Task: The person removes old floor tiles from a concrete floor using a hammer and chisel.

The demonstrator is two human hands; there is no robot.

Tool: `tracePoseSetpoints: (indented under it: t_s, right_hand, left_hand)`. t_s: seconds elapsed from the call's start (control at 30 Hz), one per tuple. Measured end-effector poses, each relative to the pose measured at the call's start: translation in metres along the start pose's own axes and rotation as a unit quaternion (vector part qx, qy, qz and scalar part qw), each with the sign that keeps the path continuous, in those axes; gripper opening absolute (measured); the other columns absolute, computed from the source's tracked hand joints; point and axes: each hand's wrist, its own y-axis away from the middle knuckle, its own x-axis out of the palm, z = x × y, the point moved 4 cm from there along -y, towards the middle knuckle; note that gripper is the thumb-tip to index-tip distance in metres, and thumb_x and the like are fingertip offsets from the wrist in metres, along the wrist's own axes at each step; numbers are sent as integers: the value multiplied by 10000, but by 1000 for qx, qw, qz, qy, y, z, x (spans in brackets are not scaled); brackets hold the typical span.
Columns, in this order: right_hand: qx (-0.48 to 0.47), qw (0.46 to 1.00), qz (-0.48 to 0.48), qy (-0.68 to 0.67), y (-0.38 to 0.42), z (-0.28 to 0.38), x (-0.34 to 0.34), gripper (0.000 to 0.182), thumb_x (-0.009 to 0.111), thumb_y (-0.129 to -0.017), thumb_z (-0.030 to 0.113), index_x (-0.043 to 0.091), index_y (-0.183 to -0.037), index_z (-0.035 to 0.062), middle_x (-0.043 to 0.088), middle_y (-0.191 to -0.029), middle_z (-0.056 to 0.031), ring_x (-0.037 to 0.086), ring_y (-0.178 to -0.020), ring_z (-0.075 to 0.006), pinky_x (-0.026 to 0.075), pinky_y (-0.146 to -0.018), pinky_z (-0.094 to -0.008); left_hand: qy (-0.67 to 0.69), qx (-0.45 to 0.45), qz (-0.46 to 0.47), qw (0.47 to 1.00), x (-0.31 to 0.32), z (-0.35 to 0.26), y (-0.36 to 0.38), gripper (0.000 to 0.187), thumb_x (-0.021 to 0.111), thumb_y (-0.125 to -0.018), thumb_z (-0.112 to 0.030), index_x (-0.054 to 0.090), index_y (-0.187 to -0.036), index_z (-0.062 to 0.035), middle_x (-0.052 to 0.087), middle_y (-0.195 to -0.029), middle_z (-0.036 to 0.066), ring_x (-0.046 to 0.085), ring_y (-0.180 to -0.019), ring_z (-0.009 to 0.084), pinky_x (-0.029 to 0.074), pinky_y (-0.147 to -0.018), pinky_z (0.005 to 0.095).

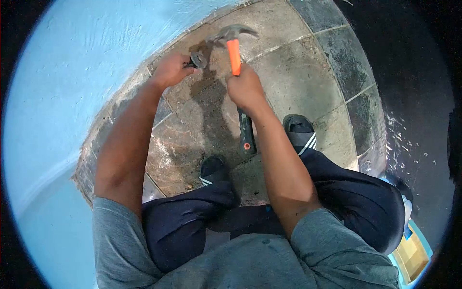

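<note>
My right hand [246, 88] is wrapped round the orange shaft of a claw hammer [234, 55]. Its dark metal head is raised at the top, slightly blurred, and the black grip end hangs below my hand. To the left, my left hand [172, 70] is closed round what looks like a chisel [198, 60]. The chisel's round grey end faces up towards me; its lower end is hidden. The hammer head is apart from the chisel. Under both hands lies the worn tile floor [293, 72], with a brownish, chipped patch near the chisel.
A light blue wall [86, 58] curves along the left, close to my left arm. My feet in dark striped slides [299, 129] stand on the tiles. Darker slate tiles [346, 60] border a black surface [414, 106] with white specks. A blue-rimmed box [425, 250] stands at lower right.
</note>
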Motion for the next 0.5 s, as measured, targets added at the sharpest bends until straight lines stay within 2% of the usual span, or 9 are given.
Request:
tracePoseSetpoints:
  t_s: [0.07, 0.17, 0.23, 0.33, 0.43, 0.5]
  right_hand:
    - [-15, 998, -31, -47, -10, -1, -6, 350, 622, -839, 183, 637, -1113, -35, 691, -1074, -290, 658, -1044, -465, 512, -897, -514]
    - [-2, 997, -48, -67, -25, -2, -15, 347, 616, -834, 173, 630, -1092, -60, 693, -1013, -300, 678, -993, -455, 521, -863, -489]
    - [-1, 994, -51, -96, -25, 0, -20, 327, 608, -835, 163, 630, -1063, -70, 696, -974, -293, 695, -949, -435, 527, -830, -470]
    - [-47, 992, -73, -89, -29, -2, -23, 184, 601, -875, 111, 584, -987, -33, 609, -713, -92, 600, -551, -200, 486, -519, -366]
    - [-66, 991, -79, -89, -29, -2, -29, 181, 602, -866, 100, 588, -987, -33, 603, -706, -88, 595, -545, -196, 497, -526, -363]
    - [-41, 993, -79, -76, -24, 5, -42, 266, 613, -850, 147, 613, -1021, -56, 662, -861, -228, 662, -788, -359, 518, -714, -435]
  left_hand:
    - [33, -8, -9, 999, 3, -8, 3, 378, 794, -841, -380, 742, -1000, -41, 663, -765, 204, 647, -732, 387, 487, -699, 469]
    - [60, -29, 30, 997, -5, -29, 9, 378, 789, -852, -375, 735, -999, -31, 673, -780, 208, 658, -747, 392, 487, -705, 477]
    - [10, -15, 37, 999, -3, -31, 11, 372, 789, -856, -369, 734, -998, -29, 678, -783, 206, 666, -751, 386, 488, -710, 479]
    - [-1, -12, 38, 999, 2, -24, 13, 367, 789, -858, -365, 735, -997, -29, 681, -785, 208, 673, -754, 381, 485, -713, 485]
    - [22, -13, 9, 1000, 5, -13, 15, 375, 792, -851, -384, 738, -979, -36, 675, -767, 203, 670, -736, 369, 481, -697, 482]
    - [26, -21, 0, 999, 6, -4, 14, 385, 794, -845, -403, 742, -970, -43, 670, -750, 193, 668, -718, 355, 481, -681, 474]
